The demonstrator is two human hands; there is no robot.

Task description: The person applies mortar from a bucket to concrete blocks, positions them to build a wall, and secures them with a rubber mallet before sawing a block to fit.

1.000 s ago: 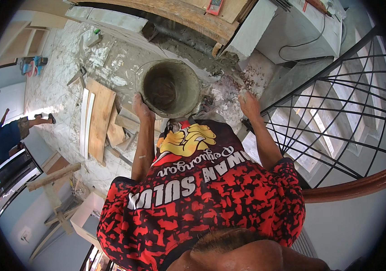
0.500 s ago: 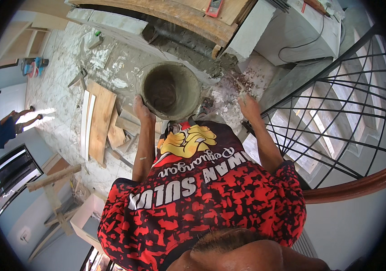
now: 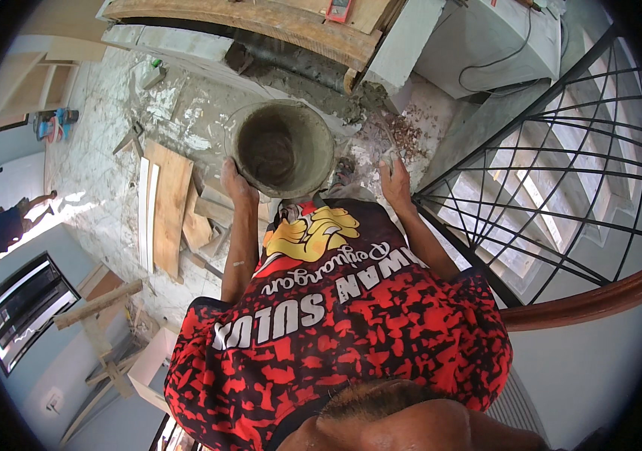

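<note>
A mortar-smeared bucket [image 3: 319, 156] stands in front of me, its mouth facing up and a little wet grey mix at its bottom. My left hand [image 3: 238, 183] grips the left side of its rim. To the right of the bucket, my right hand [image 3: 396, 184] is closed round a slim, grey-coated tool [image 3: 391, 143] that looks like a trowel, pointing away from me. Its blade shows almost edge-on, so the shape is hard to make out. The tool is apart from the bucket.
Wooden boards [image 3: 168, 203] and white strips lie on the floor at left. A wood-topped counter [image 3: 253, 24] spans the far side. Black railing [image 3: 554, 161] and stairs are at right. Reddish debris [image 3: 403, 134] lies beyond my right hand. Another person [image 3: 9, 225] is at far left.
My right hand has moved left, nearer the bucket, with the tool in it. The left hand keeps its grip on the rim. At far left, the other person has shifted slightly.
</note>
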